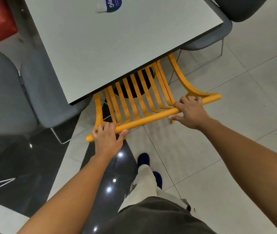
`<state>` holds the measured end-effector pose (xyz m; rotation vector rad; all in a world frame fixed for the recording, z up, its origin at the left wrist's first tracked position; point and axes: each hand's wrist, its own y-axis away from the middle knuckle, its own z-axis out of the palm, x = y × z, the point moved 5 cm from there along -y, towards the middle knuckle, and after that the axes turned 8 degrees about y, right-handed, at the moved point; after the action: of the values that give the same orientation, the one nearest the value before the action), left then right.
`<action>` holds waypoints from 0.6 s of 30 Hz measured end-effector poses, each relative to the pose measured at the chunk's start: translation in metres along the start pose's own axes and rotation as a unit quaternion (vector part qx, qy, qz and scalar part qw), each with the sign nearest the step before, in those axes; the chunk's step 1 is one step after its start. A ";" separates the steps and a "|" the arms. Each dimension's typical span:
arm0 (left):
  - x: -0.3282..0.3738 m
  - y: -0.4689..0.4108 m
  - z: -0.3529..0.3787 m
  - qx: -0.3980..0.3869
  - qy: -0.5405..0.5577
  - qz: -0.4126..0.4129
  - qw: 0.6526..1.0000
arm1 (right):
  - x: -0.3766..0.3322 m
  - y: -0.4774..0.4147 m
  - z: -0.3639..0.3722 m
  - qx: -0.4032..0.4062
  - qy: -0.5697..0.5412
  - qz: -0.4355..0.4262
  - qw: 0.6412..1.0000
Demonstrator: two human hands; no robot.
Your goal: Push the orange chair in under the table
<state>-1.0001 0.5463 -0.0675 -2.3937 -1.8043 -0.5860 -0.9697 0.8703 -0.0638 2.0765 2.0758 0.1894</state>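
A single wide-angle view from the person's head looks steeply down and forward, close over both forearms. The counter (110, 41) fills the far upper part, tiled floor (235, 132) the near and right, edges bending.

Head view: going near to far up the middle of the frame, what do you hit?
Dark blue shoes → orange top rail of the slatted chair back, both hands on it → orange slats → white tabletop edge → blue round sticker.
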 end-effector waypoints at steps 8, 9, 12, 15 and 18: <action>0.032 0.000 0.003 -0.018 -0.072 0.034 0.997 | -0.005 -0.001 -0.001 -0.028 0.049 0.018 0.998; 0.040 -0.001 0.006 -0.025 -0.074 0.028 0.997 | -0.006 0.000 -0.001 -0.028 0.051 0.017 0.998; 0.052 -0.003 0.010 -0.039 -0.082 0.002 0.996 | -0.012 0.005 -0.001 -0.024 0.075 0.013 0.997; 0.053 -0.003 0.009 -0.039 -0.102 -0.008 0.994 | -0.014 0.005 -0.001 -0.025 0.102 0.000 0.994; 0.057 -0.005 0.007 -0.034 -0.114 -0.026 0.993 | -0.010 0.003 0.000 -0.030 0.106 -0.031 0.993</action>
<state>-0.9895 0.6015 -0.0551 -2.5569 -1.9703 -0.3991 -0.9670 0.8603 -0.0624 2.0313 2.2201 0.4752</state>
